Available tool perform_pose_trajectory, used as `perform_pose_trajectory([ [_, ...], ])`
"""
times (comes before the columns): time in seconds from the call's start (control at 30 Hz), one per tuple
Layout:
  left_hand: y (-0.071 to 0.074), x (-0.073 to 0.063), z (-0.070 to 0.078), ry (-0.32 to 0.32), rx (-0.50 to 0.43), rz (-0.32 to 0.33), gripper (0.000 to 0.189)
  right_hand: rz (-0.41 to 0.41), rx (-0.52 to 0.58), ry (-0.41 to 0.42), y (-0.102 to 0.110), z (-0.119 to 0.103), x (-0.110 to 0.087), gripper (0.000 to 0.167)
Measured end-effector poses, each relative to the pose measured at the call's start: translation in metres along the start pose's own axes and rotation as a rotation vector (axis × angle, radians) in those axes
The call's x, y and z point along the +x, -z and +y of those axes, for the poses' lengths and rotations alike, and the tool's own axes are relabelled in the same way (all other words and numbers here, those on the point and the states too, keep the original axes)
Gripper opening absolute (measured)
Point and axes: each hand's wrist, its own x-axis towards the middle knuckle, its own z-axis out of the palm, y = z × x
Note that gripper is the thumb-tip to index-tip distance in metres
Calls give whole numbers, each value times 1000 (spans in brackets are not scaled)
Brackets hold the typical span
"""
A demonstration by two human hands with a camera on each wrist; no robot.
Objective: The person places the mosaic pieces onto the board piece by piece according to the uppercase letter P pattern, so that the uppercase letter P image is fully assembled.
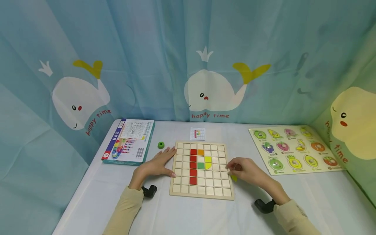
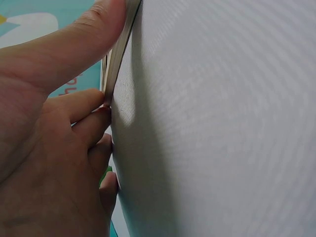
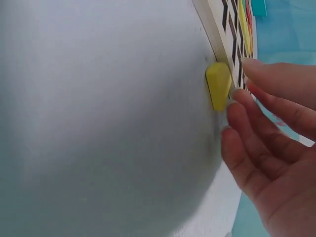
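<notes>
A wooden grid board (image 1: 180, 189) lies on the table, with a column of red tiles (image 1: 193, 173), an orange tile (image 1: 201, 152), a green tile (image 1: 201, 165), a yellow square (image 1: 208, 159) and a yellow rounded tile (image 1: 207, 165). My left hand (image 1: 157, 164) rests with fingers spread against the board's left edge. At the right edge, my right hand (image 1: 246, 169) hovers with loosely bent fingers. Close by its fingertips, a small yellow piece (image 3: 218, 85) stands beside the board; no finger wraps around it.
A pattern card (image 1: 197, 133) lies behind the board. A green bead (image 1: 161, 145) sits near the left hand, and a boxed toy (image 1: 138, 143) is at the back left. The fruit puzzle board (image 1: 293, 150) occupies the right side. A curtain (image 1: 164, 65) hangs behind the table.
</notes>
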Motion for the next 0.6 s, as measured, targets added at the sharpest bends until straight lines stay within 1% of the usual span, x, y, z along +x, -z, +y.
perform_pose_trajectory([
  [0.27,1,-1,2,-3,-6,-2,108,-54,-14,8,5,6,-10,24],
  [0.47,1,-2,2,-2,-1,-2,108,-75,-25,33,4,3,-12,20],
  [0.6,1,-2,2,-5,-3,0,108,-90,-23,31,3,2,-12,17],
])
